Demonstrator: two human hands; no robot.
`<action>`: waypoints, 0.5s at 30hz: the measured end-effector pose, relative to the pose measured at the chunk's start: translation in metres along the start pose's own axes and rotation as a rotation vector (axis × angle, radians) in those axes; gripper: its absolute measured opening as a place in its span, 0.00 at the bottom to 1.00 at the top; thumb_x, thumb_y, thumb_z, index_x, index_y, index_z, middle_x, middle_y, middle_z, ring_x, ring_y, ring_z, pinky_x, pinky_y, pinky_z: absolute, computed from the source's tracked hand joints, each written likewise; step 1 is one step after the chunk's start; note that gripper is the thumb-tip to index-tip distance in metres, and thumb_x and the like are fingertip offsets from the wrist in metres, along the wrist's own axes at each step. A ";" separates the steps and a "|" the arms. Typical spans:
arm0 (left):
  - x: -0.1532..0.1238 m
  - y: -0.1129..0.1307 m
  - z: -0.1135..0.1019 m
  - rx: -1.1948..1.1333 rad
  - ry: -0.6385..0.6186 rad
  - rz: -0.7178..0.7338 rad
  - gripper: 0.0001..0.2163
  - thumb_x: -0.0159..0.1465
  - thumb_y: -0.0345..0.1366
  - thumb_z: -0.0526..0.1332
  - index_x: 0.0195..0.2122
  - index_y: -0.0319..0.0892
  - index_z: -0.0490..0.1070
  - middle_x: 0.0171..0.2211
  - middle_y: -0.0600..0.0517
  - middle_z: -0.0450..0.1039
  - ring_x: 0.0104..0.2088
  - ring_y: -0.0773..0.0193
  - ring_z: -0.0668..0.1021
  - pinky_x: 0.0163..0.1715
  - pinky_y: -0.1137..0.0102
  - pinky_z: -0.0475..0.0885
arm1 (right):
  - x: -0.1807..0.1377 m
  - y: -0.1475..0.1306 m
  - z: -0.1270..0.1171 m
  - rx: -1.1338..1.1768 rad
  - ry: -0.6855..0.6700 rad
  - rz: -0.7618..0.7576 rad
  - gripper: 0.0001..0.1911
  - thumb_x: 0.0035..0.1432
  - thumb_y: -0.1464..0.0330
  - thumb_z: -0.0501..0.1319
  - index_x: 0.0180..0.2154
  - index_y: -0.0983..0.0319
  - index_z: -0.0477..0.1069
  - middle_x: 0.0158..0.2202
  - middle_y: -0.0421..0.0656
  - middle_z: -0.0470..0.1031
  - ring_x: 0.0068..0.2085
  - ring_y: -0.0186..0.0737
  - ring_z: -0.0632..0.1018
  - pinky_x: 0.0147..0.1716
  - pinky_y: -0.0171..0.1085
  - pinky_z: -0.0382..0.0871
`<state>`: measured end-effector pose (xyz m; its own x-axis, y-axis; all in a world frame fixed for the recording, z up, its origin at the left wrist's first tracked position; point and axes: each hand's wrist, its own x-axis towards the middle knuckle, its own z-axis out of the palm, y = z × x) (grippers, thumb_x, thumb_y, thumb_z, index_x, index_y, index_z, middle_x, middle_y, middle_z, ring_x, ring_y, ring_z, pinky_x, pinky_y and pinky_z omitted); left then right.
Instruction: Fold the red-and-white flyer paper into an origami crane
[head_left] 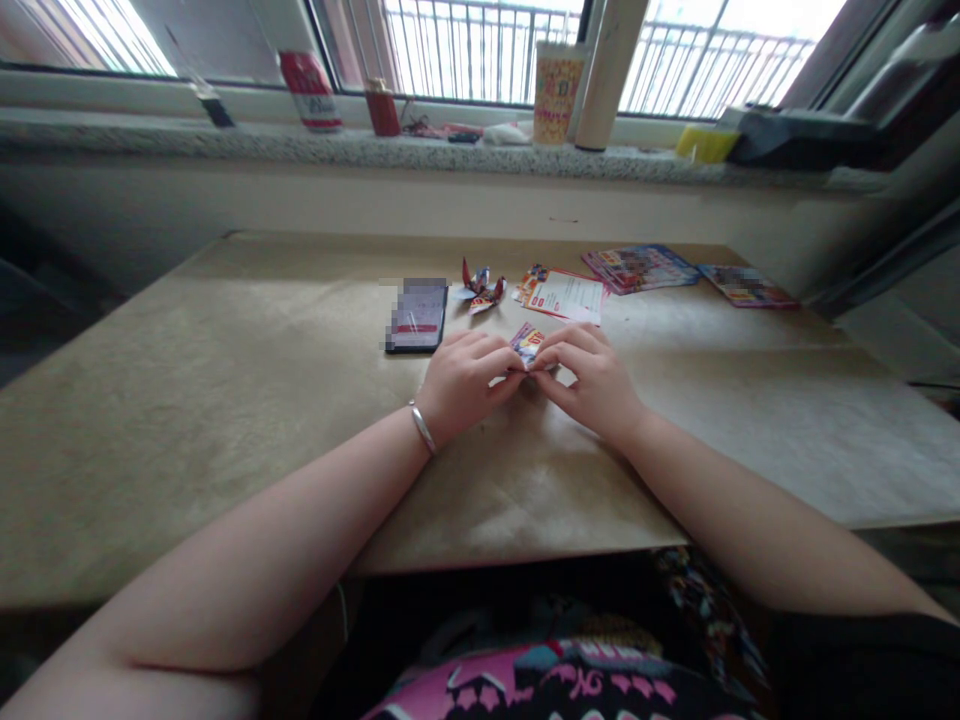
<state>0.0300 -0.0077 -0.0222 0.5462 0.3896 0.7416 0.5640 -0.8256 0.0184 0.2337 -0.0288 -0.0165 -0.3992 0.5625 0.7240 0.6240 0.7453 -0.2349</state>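
Observation:
A small piece of colourful printed paper (527,341) is pinched between both hands above the table, its lower edge hidden by the fingers. My left hand (471,378), with a silver bangle at the wrist, closes thumb and fingertips on its near left edge. From the other side my right hand (589,378) pinches the same paper, the fingertips of both hands almost meeting. Just beyond lies a folded paper figure (481,288) with pointed, upturned parts. A phone (417,316) with a lit screen rests left of the hands.
Behind the right hand lies a printed sheet (564,294). Stacked colourful leaflets (641,268) and another leaflet pile (748,286) sit at the far right of the table (225,400). The windowsill (450,155) carries a red can (310,92), a patterned cup (556,95) and a yellow object (706,144).

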 end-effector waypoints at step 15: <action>0.001 0.001 -0.002 0.066 -0.025 0.022 0.07 0.65 0.37 0.59 0.30 0.44 0.72 0.29 0.54 0.76 0.31 0.66 0.75 0.36 0.68 0.64 | -0.001 0.001 0.000 -0.075 -0.034 -0.027 0.02 0.57 0.68 0.62 0.33 0.56 0.74 0.35 0.43 0.76 0.42 0.44 0.73 0.46 0.46 0.69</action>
<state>0.0305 -0.0089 -0.0201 0.5741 0.3821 0.7242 0.5907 -0.8057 -0.0432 0.2346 -0.0287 -0.0170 -0.4387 0.5553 0.7065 0.6604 0.7325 -0.1656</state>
